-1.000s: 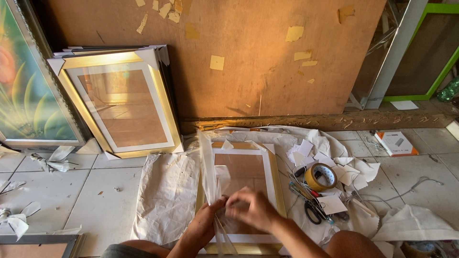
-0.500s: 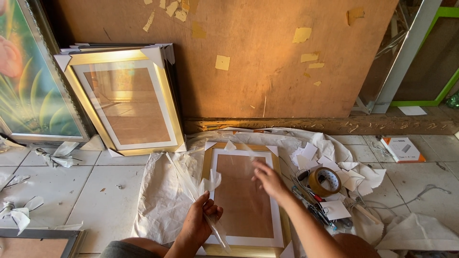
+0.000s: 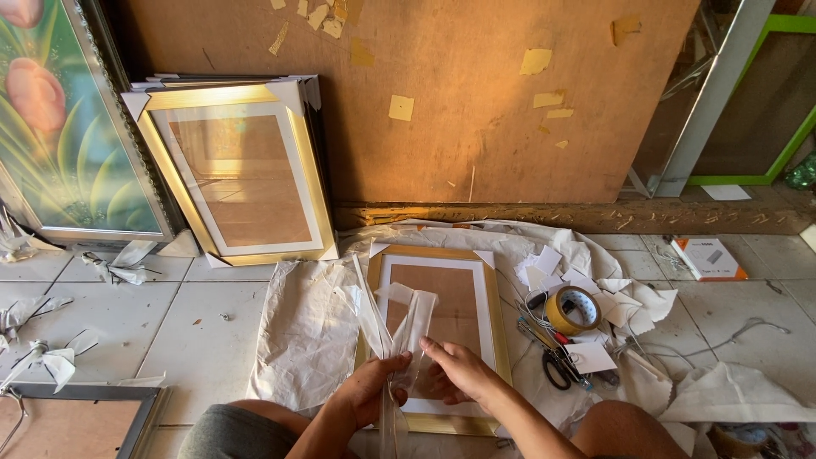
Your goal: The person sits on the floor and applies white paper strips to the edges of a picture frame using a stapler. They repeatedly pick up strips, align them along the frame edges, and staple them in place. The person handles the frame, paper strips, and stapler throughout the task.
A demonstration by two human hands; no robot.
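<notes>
Both hands meet over the near end of a gold frame [image 3: 438, 340] lying on white paper [image 3: 297, 331] on the floor. The left hand [image 3: 374, 393] is clamped on a clear plastic strip [image 3: 399, 327], and the right hand [image 3: 455, 370] pinches it just beside. A tape roll [image 3: 572, 309] and scissors [image 3: 557, 367] lie right of the frame.

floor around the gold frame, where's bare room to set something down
Bare tiles lie left of the white cloth, below the leaning frames. More bare tile shows far right, below the small box. Right of the gold frame it is crowded: tape roll, scissors, paper scraps.
</notes>
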